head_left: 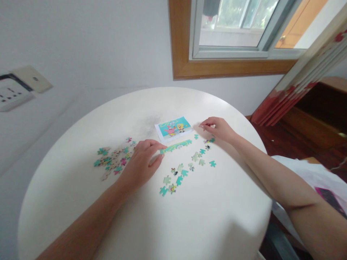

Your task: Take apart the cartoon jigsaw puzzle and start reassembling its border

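My left hand point(142, 160) rests on the round white table point(189, 216), fingers pinched on the left end of a joined strip of green puzzle pieces point(177, 146). My right hand point(217, 129) lies farther right, fingertips curled together beside the cartoon puzzle box point(173, 128); whether it holds a piece I cannot make out. Several loose pieces point(187, 169) are scattered in front of the strip. A pile of pieces point(114, 160) lies left of my left hand.
A wall with a socket plate point(13, 94) is at the left. A wood-framed window point(233, 43) is behind the table. A red and cream curtain point(300, 83) and a dark wooden floor point(311, 126) are at the right.
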Demonstrator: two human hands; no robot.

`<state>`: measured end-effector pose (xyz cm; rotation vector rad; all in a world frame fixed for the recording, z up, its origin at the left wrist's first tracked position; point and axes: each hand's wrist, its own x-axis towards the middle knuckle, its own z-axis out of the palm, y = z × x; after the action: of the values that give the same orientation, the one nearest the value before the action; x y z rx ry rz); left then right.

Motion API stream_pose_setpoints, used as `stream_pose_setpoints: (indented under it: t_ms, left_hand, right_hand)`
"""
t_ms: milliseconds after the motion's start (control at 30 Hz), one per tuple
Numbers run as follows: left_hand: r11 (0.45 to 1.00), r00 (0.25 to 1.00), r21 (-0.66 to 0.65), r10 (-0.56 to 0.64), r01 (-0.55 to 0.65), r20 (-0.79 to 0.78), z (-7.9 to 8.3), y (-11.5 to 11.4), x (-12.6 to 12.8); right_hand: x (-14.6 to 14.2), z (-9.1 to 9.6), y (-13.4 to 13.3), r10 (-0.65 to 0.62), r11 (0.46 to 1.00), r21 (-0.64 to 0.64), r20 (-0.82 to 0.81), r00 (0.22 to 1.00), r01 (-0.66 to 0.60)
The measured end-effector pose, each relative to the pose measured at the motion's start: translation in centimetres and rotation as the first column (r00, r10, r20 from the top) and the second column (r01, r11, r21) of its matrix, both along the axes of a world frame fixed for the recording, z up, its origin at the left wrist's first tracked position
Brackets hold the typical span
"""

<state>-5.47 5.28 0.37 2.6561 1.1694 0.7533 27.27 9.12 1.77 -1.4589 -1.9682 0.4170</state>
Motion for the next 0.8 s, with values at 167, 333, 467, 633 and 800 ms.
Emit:
stream_pose_setpoints:
  t_ms: [167, 333, 467, 633, 800]
  left_hand:
    - [0.985, 0.984, -0.015, -0.170, 0.170, -0.058, 1.2, -0.8, -0.1]
    - [0.957, 0.956, -0.155, -0.264, 0.244, -0.125, 3.0, -1.8, -0.6]
    - [0.925, 0.929, -0.272, -0.321, 0.266, -0.183, 4.1, -2.4, -1.2]
    - [0.903, 0.926, -0.342, -0.333, 0.258, -0.180, 4.4, -2.9, -1.1]
    - [0.894, 0.922, -0.359, -0.347, 0.270, -0.170, 4.2, -3.2, -1.0]
  right_hand:
    - [0.1, -0.2, 0.1, 0.008, 1.000, 0.011, -0.014, 1.000, -0.008]
    - [0.0, 0.0, 0.0, 0.017, 1.000, 0.017, 0.004, 1.000, -0.017]
    - [-0.1, 0.1, -0.1, 0.003, 1.000, 0.022, 0.003, 1.000, -0.003]
    - [0.0, -0.1, -0.1, 0.017, 1.000, 0.012, 0.015, 1.000, -0.018]
    - [0.0, -0.1, -0.1, 0.021, 1.000, 0.009, 0.009, 1.000, -0.021]
